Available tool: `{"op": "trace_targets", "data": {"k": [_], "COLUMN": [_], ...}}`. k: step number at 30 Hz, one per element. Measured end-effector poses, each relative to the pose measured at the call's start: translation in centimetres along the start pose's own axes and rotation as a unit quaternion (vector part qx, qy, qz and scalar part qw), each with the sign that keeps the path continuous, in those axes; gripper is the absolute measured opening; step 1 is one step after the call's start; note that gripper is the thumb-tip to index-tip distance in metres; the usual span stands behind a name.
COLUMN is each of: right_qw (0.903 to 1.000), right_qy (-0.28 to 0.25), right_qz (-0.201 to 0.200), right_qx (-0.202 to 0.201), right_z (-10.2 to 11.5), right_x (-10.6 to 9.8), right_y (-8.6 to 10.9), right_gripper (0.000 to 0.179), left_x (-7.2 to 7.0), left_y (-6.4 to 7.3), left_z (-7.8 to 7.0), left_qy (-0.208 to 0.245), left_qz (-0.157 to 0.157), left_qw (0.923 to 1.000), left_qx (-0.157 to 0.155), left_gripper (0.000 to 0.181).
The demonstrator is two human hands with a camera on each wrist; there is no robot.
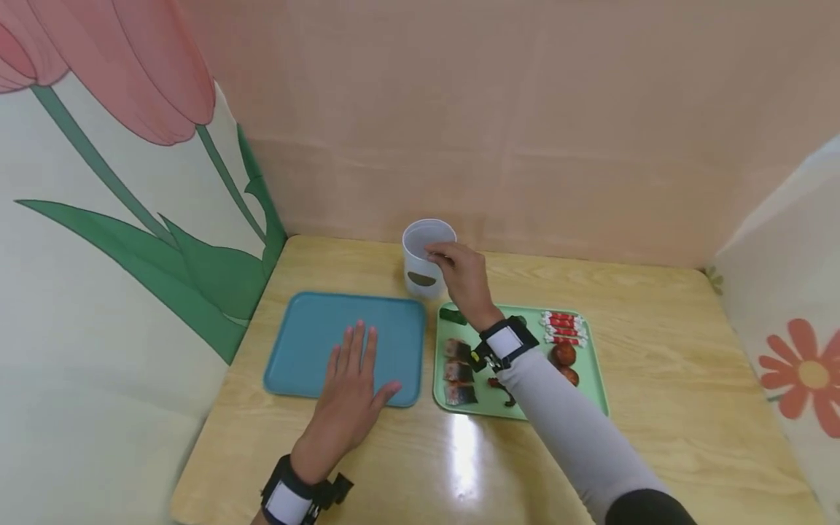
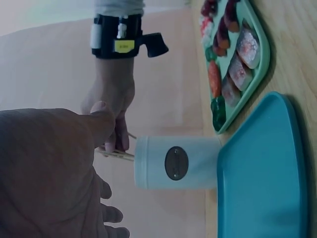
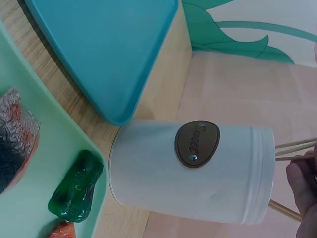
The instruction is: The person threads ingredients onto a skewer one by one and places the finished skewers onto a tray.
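Right grip (image 1: 464, 281) on thin wooden sticks (image 3: 296, 147) in smooth cylindrical canister (image 3: 193, 184)

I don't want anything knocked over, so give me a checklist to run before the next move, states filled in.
1. Cup upright: ok, standing on the table.
2. Right hand on the sticks: ok, fingertips pinching at the cup's mouth.
3. Number of sticks pinched: cannot tell, fingers hide it.
4. Sticks clear of the cup: not ok, lower ends inside.
5. Left hand free: ok, fingers straight over the blue tray.
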State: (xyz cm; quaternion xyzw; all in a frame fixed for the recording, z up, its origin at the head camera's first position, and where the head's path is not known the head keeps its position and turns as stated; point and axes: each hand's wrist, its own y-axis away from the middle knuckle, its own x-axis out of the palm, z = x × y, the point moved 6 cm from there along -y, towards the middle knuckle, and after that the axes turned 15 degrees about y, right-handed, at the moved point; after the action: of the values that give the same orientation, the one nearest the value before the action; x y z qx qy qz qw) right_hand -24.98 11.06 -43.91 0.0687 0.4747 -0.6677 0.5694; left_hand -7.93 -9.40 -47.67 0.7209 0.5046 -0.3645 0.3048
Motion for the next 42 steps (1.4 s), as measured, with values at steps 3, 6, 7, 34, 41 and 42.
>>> {"op": "trace_targets", "data": {"k": [3, 6, 7, 34, 41, 42], "right_qw": [0.9999, 0.9997, 0.9997, 0.9976, 0.9962, 0.9957], "right_qy": [-0.012, -0.016, -0.015, 0.015, -0.001, -0.001], "right_qz": [-0.004, -0.007, -0.009, -0.053, -0.085, -0.091], "right_qx": [-0.011, -0.016, -0.019, -0.042, -0.017, -0.02], "right_z": [0.6, 0.9, 1.0, 4.1, 5.0, 5.2], "right_x": [0.1, 0.1, 0.1, 1.2, -1.3, -1.8], "right_y": [0.0, 0.0, 0.0, 2.0, 1.8, 1.7], "right_gripper": [0.017, 0.015, 0.014, 0.014, 0.014, 0.014], "left_x": [-0.2, -0.6, -0.7, 2.1, 1.9, 1.9], "left_y": [0.0, -0.2, -0.4, -18.0, -18.1, -18.2], "left_z": [-0.1, -0.4, -0.5, 4.1, 4.3, 4.4], "left_qy": [0.008, 0.027, 0.036, 0.453, 0.441, 0.435], "left_qz": [-0.002, -0.016, -0.021, -0.206, -0.213, -0.215], "left_qw": [0.9999, 0.999, 0.9985, 0.8671, 0.8716, 0.8743], "left_qx": [0.009, 0.031, 0.036, 0.013, 0.026, 0.024], "left_gripper": [0.089, 0.087, 0.086, 0.097, 0.091, 0.091]}}
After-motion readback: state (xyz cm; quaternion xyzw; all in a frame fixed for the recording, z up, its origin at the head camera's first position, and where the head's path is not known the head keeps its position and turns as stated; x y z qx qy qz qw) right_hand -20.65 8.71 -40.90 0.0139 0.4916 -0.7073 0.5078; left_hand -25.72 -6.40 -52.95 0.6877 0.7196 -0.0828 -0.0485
